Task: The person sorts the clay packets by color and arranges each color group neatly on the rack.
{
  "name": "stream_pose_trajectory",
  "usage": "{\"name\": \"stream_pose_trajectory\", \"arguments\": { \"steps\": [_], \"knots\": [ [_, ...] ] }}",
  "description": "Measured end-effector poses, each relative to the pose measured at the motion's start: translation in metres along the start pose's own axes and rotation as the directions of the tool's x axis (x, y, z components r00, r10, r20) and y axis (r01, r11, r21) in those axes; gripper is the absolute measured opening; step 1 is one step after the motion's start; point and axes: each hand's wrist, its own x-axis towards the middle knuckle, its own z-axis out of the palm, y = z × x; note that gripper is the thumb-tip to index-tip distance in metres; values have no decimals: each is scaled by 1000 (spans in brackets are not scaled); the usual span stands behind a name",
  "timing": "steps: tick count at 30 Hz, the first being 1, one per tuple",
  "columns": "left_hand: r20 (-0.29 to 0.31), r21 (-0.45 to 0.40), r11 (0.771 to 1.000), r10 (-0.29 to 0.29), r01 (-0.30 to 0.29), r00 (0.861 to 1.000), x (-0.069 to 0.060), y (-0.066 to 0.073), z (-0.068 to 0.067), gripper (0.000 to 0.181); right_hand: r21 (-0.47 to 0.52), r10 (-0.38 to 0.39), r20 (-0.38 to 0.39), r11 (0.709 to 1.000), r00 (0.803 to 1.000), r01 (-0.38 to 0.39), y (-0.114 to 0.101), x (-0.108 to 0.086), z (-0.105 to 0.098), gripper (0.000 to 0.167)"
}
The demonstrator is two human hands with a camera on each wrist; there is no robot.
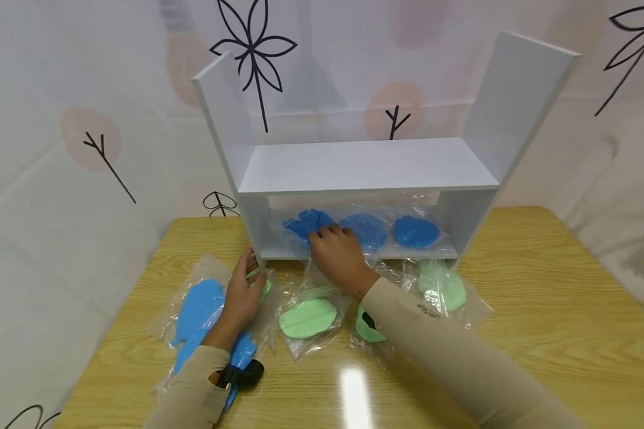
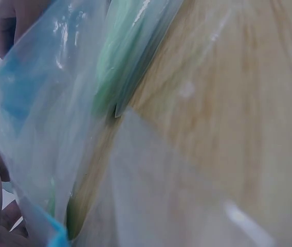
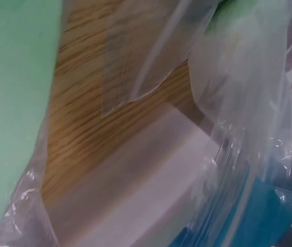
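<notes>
A crumpled bag of blue dough-like material (image 1: 307, 223) lies at the left of the white unit's lower shelf. My right hand (image 1: 337, 253) pinches this clear bag with curled fingers; in the left wrist view, its fingers (image 2: 3, 25) show at the bag's edge. My left hand (image 1: 244, 292) is by the foot of the unit's left side panel, thumb and fingers apart, over a bag with a green piece (image 1: 266, 289) partly hidden beneath it. Two more bagged blue pieces, a middle one (image 1: 368, 230) and a right one (image 1: 417, 232), lie flat on the same shelf.
The white shelf unit (image 1: 370, 165) stands on the wooden table (image 1: 547, 310). In front lie bagged green pieces, including one (image 1: 308, 319) at centre and one (image 1: 451, 289) at right. Bagged blue pieces (image 1: 200, 307) overlap at the left, beneath the left forearm.
</notes>
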Motion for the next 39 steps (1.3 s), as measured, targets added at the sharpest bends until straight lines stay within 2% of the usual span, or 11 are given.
{"name": "stream_pose_trajectory", "arguments": {
  "steps": [5, 14, 21, 27, 34, 39],
  "knots": [
    [1, -2, 1000, 2, -2, 1000, 1, -3, 0, 60, 53, 11, 63, 999, 998, -14, -4, 4, 1, 15],
    [-1, -8, 1000, 11, -11, 1000, 0, -1, 0, 60, 122, 14, 113, 992, 993, -28, -6, 6, 2, 22],
    [-5, -2, 1000, 17, -17, 1000, 0, -1, 1, 61, 173, 33, 251, 982, 968, -78, -6, 6, 2, 33],
    [-7, -6, 1000, 23, -23, 1000, 0, -3, 1, 61, 196, 32, 320, 976, 947, -99, -4, 8, 0, 38],
    [-13, -9, 999, 35, -35, 999, 0, -3, 1, 60, 168, 13, 347, 983, 938, -76, -2, 10, 4, 40],
    [-7, -8, 1000, 24, -24, 1000, 0, -4, 1, 60, 204, 36, 278, 974, 960, -96, -4, 12, 6, 35]
  ]
}}
